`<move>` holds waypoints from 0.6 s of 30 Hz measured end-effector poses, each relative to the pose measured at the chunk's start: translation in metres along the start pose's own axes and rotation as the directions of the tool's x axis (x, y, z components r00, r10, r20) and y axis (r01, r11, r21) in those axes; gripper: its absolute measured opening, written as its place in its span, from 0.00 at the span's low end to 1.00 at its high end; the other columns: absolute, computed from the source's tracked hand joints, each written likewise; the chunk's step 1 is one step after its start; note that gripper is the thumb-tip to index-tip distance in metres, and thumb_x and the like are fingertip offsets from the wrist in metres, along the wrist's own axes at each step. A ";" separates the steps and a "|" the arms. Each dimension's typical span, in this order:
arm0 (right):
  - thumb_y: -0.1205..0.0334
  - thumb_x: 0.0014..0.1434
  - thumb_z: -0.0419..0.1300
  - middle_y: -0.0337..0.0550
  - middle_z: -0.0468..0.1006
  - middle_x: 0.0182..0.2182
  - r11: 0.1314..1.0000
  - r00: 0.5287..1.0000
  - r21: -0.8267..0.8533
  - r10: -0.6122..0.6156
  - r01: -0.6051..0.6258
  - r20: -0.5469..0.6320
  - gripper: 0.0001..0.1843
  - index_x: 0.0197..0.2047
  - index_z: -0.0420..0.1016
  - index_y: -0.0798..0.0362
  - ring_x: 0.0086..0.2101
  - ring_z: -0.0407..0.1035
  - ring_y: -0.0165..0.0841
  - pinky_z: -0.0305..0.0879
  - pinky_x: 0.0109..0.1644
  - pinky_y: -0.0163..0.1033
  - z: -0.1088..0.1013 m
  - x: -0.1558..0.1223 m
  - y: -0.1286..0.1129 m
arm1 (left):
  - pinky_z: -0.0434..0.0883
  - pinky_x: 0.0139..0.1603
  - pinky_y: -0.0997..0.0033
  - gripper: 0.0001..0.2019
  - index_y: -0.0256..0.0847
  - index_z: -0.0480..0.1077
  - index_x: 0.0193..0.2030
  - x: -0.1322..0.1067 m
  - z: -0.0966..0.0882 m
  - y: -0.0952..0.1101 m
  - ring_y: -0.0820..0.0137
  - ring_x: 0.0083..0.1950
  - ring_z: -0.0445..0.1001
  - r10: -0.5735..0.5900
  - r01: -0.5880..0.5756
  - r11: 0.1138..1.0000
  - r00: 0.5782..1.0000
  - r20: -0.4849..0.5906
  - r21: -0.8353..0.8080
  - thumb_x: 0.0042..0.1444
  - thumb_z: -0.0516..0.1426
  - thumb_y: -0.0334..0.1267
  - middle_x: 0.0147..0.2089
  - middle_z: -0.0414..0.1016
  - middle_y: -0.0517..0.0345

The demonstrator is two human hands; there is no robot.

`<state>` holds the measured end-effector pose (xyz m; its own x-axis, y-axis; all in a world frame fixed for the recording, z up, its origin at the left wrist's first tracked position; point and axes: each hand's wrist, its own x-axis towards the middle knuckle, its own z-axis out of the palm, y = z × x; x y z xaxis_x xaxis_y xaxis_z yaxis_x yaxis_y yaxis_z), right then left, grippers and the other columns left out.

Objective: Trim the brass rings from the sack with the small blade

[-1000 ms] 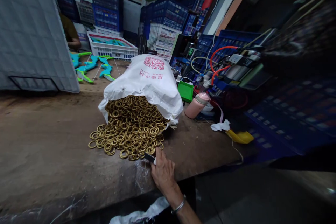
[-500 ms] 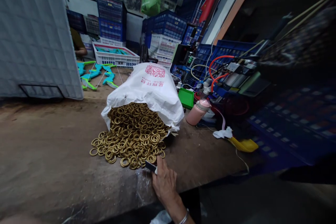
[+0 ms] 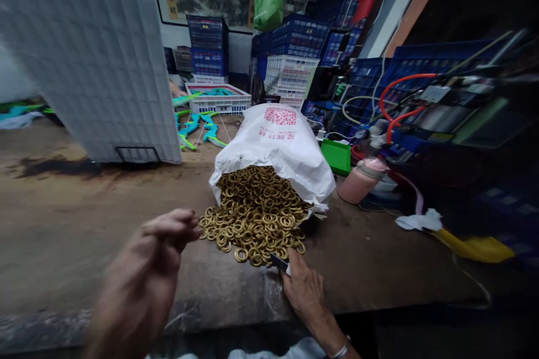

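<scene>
A white woven sack (image 3: 278, 143) with red printing lies on its side on the table, its mouth towards me. Many gold-coloured rings (image 3: 252, 224) fill the mouth and spill onto the wood. At the front edge of the heap, my right hand (image 3: 304, 286) is closed round a small flat dark-bladed tool (image 3: 279, 262) with a white part by the fingers. The blade's tip touches or nearly touches the nearest rings. My left hand (image 3: 155, 258) is at the heap's left side, fingers bent and smeared by motion; whether it holds anything is unclear.
An upright pale ribbed panel (image 3: 113, 67) stands at left on a black wire foot. Blue-green toy bows (image 3: 202, 126) and a white crate (image 3: 223, 102) lie behind. Right of the sack are a green tray (image 3: 336, 156), a pink bottle (image 3: 362, 180) and a machine with orange hoses (image 3: 393, 95).
My left hand has come up from the lower left corner to the rings' left side. The view has turned left, shifting everything rightwards. My right hand keeps its hold by the heap.
</scene>
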<state>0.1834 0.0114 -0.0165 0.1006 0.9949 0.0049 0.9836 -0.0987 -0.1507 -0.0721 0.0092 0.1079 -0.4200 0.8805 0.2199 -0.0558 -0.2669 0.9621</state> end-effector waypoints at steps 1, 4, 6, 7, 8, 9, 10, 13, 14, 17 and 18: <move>0.70 0.54 0.47 0.49 0.70 0.48 1.000 1.000 -0.002 -0.020 0.020 -0.006 0.24 0.55 0.60 0.55 0.39 0.71 0.38 0.63 0.38 0.40 0.002 0.001 -0.002 | 0.70 0.43 0.58 0.16 0.40 0.70 0.33 0.012 0.003 -0.017 0.60 0.44 0.71 0.009 -0.010 0.996 1.000 0.019 0.088 0.50 0.53 0.51 0.40 0.72 0.51; 0.70 0.54 0.47 0.49 0.72 0.47 0.998 0.998 -0.016 -0.065 0.064 -0.007 0.23 0.54 0.61 0.55 0.39 0.71 0.37 0.64 0.38 0.39 0.006 0.006 -0.009 | 0.67 0.48 0.58 0.18 0.36 0.67 0.41 0.043 0.000 -0.085 0.62 0.46 0.69 0.069 -0.073 0.853 0.997 0.026 0.518 0.53 0.47 0.47 0.42 0.70 0.49; 0.70 0.53 0.48 0.49 0.72 0.46 0.997 0.997 -0.019 -0.078 0.078 -0.013 0.22 0.53 0.62 0.56 0.38 0.71 0.38 0.64 0.38 0.39 0.011 0.009 -0.012 | 0.65 0.50 0.55 0.19 0.35 0.66 0.44 0.056 -0.005 -0.125 0.59 0.49 0.67 0.105 -0.098 0.795 0.994 0.024 0.599 0.52 0.47 0.45 0.45 0.69 0.45; 0.69 0.53 0.48 0.49 0.72 0.46 0.996 0.996 -0.015 -0.083 0.082 -0.026 0.22 0.52 0.63 0.56 0.38 0.71 0.38 0.64 0.37 0.39 0.014 0.011 -0.012 | 0.63 0.52 0.55 0.19 0.36 0.66 0.45 0.060 -0.006 -0.139 0.59 0.51 0.66 0.122 -0.120 0.770 0.992 0.040 0.626 0.51 0.48 0.45 0.47 0.68 0.46; 0.70 0.53 0.48 0.49 0.72 0.46 0.995 0.994 -0.005 -0.103 0.103 -0.033 0.21 0.51 0.64 0.56 0.38 0.71 0.37 0.64 0.37 0.38 0.018 0.013 -0.011 | 0.62 0.53 0.54 0.19 0.37 0.65 0.46 0.063 -0.005 -0.150 0.59 0.52 0.65 0.140 -0.143 0.743 0.989 0.057 0.653 0.51 0.49 0.44 0.48 0.68 0.46; 0.70 0.53 0.48 0.49 0.73 0.46 0.993 0.992 0.010 -0.116 0.117 -0.049 0.22 0.51 0.64 0.55 0.40 0.70 0.37 0.65 0.37 0.37 0.023 0.016 -0.010 | 0.61 0.54 0.53 0.19 0.37 0.65 0.47 0.065 -0.003 -0.157 0.58 0.53 0.64 0.155 -0.163 0.715 0.985 0.073 0.680 0.50 0.50 0.44 0.49 0.68 0.45; 0.70 0.52 0.49 0.49 0.73 0.47 0.991 0.989 0.026 -0.131 0.133 -0.062 0.22 0.52 0.64 0.55 0.41 0.70 0.37 0.65 0.37 0.37 0.028 0.019 -0.008 | 0.59 0.54 0.52 0.20 0.36 0.65 0.48 0.066 0.002 -0.162 0.57 0.53 0.64 0.167 -0.178 0.686 0.982 0.086 0.705 0.50 0.51 0.43 0.50 0.68 0.44; 0.70 0.52 0.48 0.48 0.73 0.47 0.984 0.981 0.054 -0.165 0.171 -0.106 0.22 0.51 0.65 0.54 0.40 0.71 0.37 0.65 0.35 0.37 0.043 0.028 -0.003 | 0.59 0.54 0.52 0.21 0.34 0.63 0.51 0.068 0.019 -0.169 0.58 0.55 0.63 0.178 -0.226 0.607 0.973 0.146 0.762 0.52 0.50 0.42 0.52 0.67 0.41; 0.70 0.52 0.48 0.48 0.72 0.48 0.981 0.977 0.068 -0.171 0.180 -0.125 0.22 0.51 0.65 0.54 0.39 0.72 0.37 0.65 0.36 0.37 0.047 0.031 -0.003 | 0.59 0.54 0.53 0.20 0.34 0.64 0.51 0.068 0.024 -0.170 0.58 0.55 0.63 0.173 -0.241 0.584 0.970 0.171 0.775 0.52 0.50 0.41 0.52 0.67 0.42; 0.71 0.52 0.47 0.47 0.72 0.48 0.971 0.969 0.129 -0.180 0.203 -0.169 0.23 0.52 0.64 0.53 0.40 0.71 0.37 0.66 0.37 0.38 0.050 0.037 -0.003 | 0.58 0.55 0.54 0.17 0.36 0.68 0.46 0.061 0.039 -0.173 0.58 0.55 0.63 0.146 -0.275 0.524 0.961 0.233 0.806 0.52 0.51 0.41 0.51 0.69 0.43; 0.71 0.51 0.47 0.47 0.72 0.48 0.964 0.967 0.149 -0.193 0.218 -0.168 0.24 0.53 0.63 0.53 0.40 0.71 0.37 0.66 0.37 0.38 0.051 0.039 -0.003 | 0.58 0.56 0.55 0.16 0.37 0.69 0.45 0.057 0.043 -0.174 0.58 0.55 0.63 0.137 -0.286 0.509 0.958 0.252 0.812 0.53 0.50 0.41 0.51 0.69 0.44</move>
<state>0.1769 0.0511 -0.0659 -0.0676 0.9775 0.1996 0.9483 0.1251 -0.2916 -0.0473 0.1224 -0.0404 -0.1821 0.9055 0.3832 0.8269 -0.0699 0.5581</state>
